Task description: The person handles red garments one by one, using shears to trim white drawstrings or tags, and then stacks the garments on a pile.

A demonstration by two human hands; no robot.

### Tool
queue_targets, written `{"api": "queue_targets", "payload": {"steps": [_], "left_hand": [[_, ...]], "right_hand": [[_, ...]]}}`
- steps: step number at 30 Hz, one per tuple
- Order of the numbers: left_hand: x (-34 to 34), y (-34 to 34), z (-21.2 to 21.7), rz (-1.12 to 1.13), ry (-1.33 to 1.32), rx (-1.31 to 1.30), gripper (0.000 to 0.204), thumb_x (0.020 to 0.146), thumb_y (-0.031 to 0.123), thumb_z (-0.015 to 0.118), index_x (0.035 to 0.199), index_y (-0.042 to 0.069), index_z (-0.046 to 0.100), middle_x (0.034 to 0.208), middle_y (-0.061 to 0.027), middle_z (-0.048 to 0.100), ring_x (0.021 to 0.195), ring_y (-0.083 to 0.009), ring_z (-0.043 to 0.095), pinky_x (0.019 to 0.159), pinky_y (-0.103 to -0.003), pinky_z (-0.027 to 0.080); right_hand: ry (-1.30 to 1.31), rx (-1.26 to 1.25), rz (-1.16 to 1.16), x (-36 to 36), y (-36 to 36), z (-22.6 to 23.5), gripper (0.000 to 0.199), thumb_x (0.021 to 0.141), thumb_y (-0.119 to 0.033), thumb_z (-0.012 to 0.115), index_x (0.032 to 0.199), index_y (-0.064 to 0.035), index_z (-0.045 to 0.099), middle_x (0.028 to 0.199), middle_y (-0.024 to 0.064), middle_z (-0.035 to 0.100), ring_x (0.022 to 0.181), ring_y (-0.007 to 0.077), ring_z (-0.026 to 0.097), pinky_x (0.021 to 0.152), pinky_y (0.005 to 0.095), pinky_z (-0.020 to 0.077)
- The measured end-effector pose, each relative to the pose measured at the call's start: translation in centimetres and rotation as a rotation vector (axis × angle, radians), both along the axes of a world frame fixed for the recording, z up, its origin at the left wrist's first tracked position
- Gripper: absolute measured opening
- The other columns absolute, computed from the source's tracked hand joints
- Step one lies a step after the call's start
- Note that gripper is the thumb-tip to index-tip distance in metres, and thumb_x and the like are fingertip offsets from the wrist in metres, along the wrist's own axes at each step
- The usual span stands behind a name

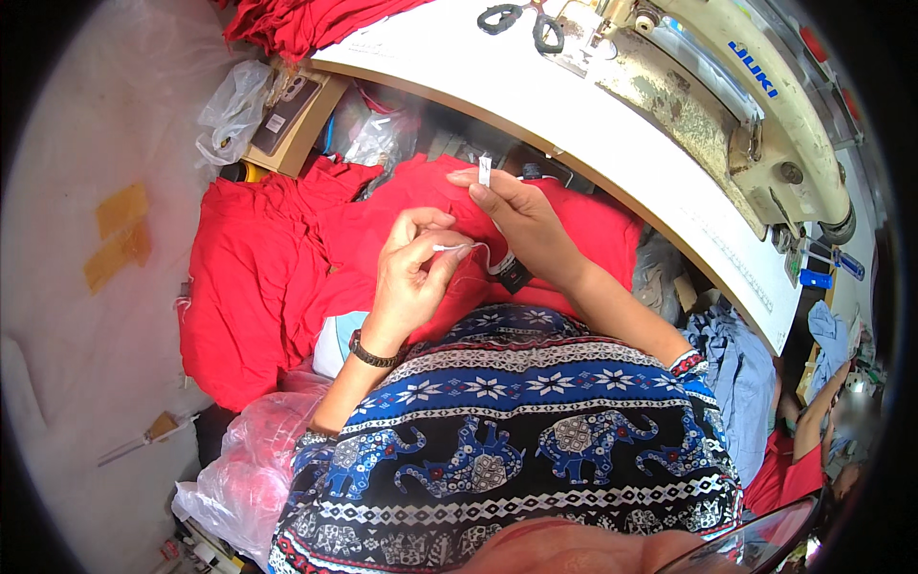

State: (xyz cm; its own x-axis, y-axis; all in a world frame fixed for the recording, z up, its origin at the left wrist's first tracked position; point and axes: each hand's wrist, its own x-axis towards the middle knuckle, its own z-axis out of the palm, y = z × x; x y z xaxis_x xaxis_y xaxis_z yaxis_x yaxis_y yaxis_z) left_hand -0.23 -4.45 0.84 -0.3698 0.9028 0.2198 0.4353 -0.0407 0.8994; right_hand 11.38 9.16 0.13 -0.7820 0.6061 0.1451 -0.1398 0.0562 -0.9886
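Observation:
My right hand pinches a small white label between thumb and fingertips and holds it upright. Just left of and nearer than it, my left hand has thumb and fingers closed on a thin white strip. A white length curves from those fingertips towards my right wrist; whether it joins the label is not visible. Red fabric is spread under both hands and across my lap. Below my right wrist lies a small black piece, partly hidden, its kind unclear.
Beyond my hands is a white work table with a curved-looking front edge, a sewing machine and black-handled scissors. Red cloth heaps lie left, beside a phone on a box. Another person's arm shows far right.

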Motion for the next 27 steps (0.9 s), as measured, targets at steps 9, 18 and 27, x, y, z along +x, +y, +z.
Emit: {"api": "queue_targets", "payload": {"steps": [9, 18, 27], "left_hand": [[-0.5, 1.3, -0.3, -0.109, 0.164, 0.106, 0.010, 0.078, -0.001, 0.067, 0.087, 0.003, 0.069, 0.105, -0.0126, 0.065, 0.098, -0.0237, 0.062, 0.079, -0.034, 0.050], [-0.2, 0.9, -1.7, 0.104, -0.292, 0.146, 0.013, 0.080, -0.003, 0.069, 0.092, -0.001, 0.070, 0.099, -0.0103, 0.065, 0.086, -0.0161, 0.063, 0.077, -0.027, 0.050], [-0.3, -0.9, 1.8, -0.004, -0.616, 0.412, 0.017, 0.077, -0.007, 0.071, 0.093, -0.002, 0.067, 0.101, -0.0122, 0.065, 0.087, -0.0145, 0.063, 0.077, -0.027, 0.052]], "right_hand": [[0.082, -0.524, 0.328, 0.8, -0.5, 1.5, 0.040, 0.100, -0.028, 0.048, 0.124, 0.0024, 0.057, 0.132, 0.0119, 0.054, 0.117, 0.0153, 0.053, 0.098, 0.0290, 0.0402], [0.066, -0.162, 0.251, 1.3, -0.1, -0.1, 0.036, 0.097, -0.026, 0.053, 0.126, -0.0046, 0.056, 0.143, 0.0089, 0.040, 0.110, 0.0131, 0.050, 0.090, 0.0288, 0.0436], [-0.184, -0.220, 0.429, 4.0, -0.6, 2.8, 0.023, 0.095, -0.013, 0.057, 0.113, -0.0008, 0.062, 0.084, 0.0024, 0.065, 0.080, 0.0091, 0.059, 0.073, 0.0256, 0.0475]]}}
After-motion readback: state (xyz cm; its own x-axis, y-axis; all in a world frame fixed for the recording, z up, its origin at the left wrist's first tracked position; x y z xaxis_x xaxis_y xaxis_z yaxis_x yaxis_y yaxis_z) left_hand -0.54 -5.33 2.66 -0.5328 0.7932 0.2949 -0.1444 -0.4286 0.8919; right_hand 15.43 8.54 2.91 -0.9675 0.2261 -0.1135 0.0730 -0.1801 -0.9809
